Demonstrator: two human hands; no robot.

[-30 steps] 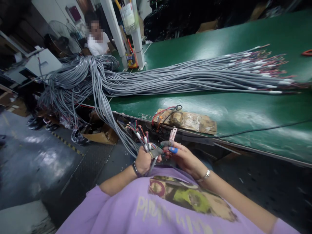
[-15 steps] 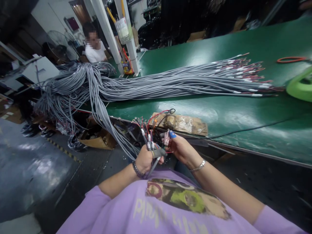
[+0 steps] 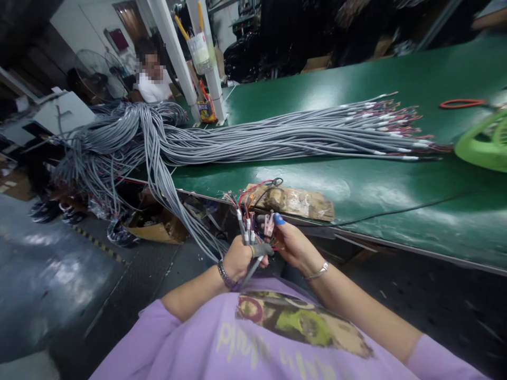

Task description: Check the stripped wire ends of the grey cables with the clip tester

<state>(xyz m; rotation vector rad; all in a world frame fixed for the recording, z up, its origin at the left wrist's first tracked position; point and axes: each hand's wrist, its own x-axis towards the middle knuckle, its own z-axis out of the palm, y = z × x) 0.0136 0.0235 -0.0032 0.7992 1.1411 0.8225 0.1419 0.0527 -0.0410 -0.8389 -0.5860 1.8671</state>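
My left hand (image 3: 239, 259) is closed around several grey cables (image 3: 204, 232), their white-banded ends and thin coloured wires sticking up past the fingers. A grey cover sits on its thumb. Just to the right, my right hand (image 3: 293, 244) pinches a small pale pink clip (image 3: 269, 225), with blue tape round the thumb and a dark cover on a fingertip. Thin red wires show between the two hands. The held cables run back up to a large bundle of grey cables (image 3: 253, 138) lying along the green table.
A worn wooden block (image 3: 295, 201) with red and black wires lies at the table's (image 3: 376, 195) near edge. A green plastic object (image 3: 485, 142) and an orange loop (image 3: 461, 104) are at right. White posts (image 3: 216, 89) rise behind. A person (image 3: 153, 79) sits at far left.
The cable ends in my left hand have shifted slightly right and down. My right hand has drawn a little closer to them, with the pink clip turned more upright. The view has moved slightly.
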